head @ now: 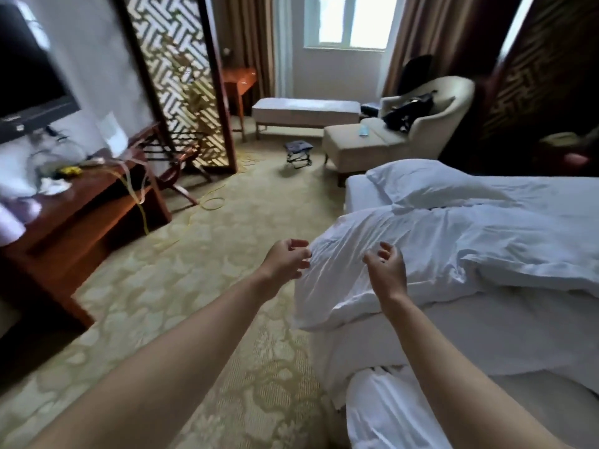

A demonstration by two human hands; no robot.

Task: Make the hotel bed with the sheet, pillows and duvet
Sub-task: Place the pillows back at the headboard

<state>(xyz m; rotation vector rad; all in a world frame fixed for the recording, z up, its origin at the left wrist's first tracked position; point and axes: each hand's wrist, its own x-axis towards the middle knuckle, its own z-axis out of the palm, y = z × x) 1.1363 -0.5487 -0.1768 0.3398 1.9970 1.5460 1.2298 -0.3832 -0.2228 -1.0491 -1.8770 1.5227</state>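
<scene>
A crumpled white duvet [453,251] lies heaped across the bed [486,335], its near corner hanging over the left edge. A white pillow [424,183] rests at the far end of the mattress. My left hand [287,259] hovers at the duvet's left edge, fingers loosely curled, holding nothing. My right hand [387,268] is over the duvet corner, fingers also loosely curled and empty. More white linen [389,413] hangs at the bed's near side by my right forearm.
Patterned carpet [194,286] lies left of the bed. A wooden desk [81,205] with clutter and a TV [29,76] stand at left. A beige armchair [431,115] with ottoman [353,147], a bench [304,111] and a small stool [298,150] sit beyond.
</scene>
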